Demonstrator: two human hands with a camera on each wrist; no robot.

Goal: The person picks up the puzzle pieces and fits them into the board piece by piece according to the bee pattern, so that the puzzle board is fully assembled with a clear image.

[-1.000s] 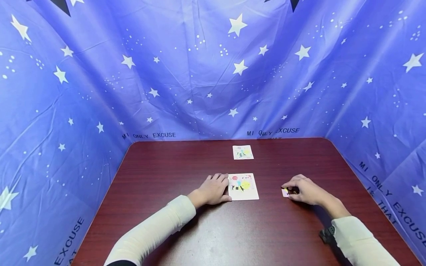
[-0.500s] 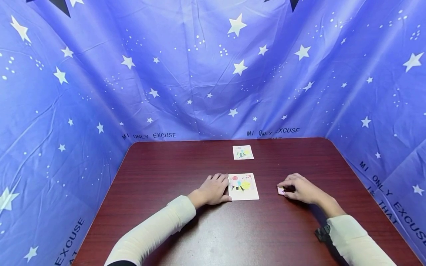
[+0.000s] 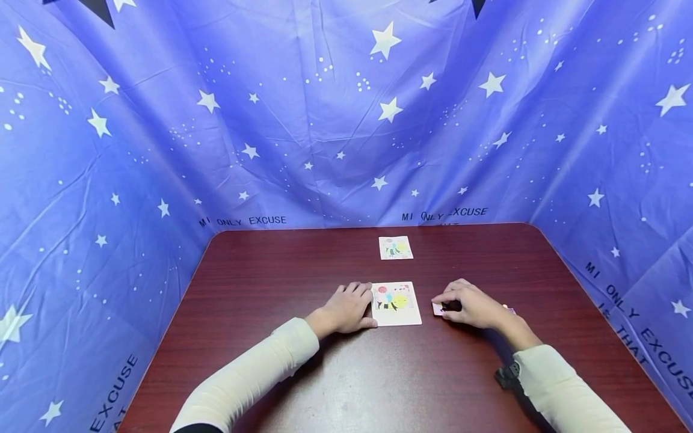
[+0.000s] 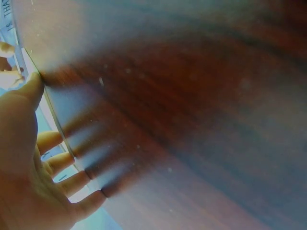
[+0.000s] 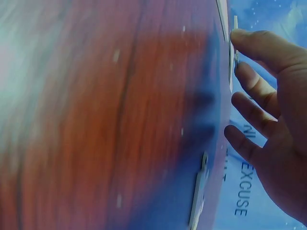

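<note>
A square white puzzle board [image 3: 397, 317] with a bee picture lies flat mid-table; the lower strip of its face is plain white. Along its left edge rests my left hand [image 3: 349, 308], fingers spread at the far part and thumb at the near corner. In the left wrist view, the fingertips [image 4: 98, 195] come down right at the board's edge. To the right of the board, my right hand [image 3: 470, 305] pinches a small pinkish puzzle piece [image 3: 437, 309] between thumb and forefinger. The right wrist view shows this piece [image 5: 236, 24] edge-on, other fingers held apart.
Another puzzle piece [image 3: 509, 308] lies on the table behind the right wrist; its tabbed edge [image 5: 197, 196] shows in the right wrist view. A bee picture card [image 3: 396, 248] lies farther back. A blue starry curtain [image 3: 346, 120] surrounds the dark red table [image 3: 260, 270].
My right hand has moved left with the pinched puzzle piece, closer to the board, uncovering another piece behind the wrist. The left hand and the board have stayed put.
</note>
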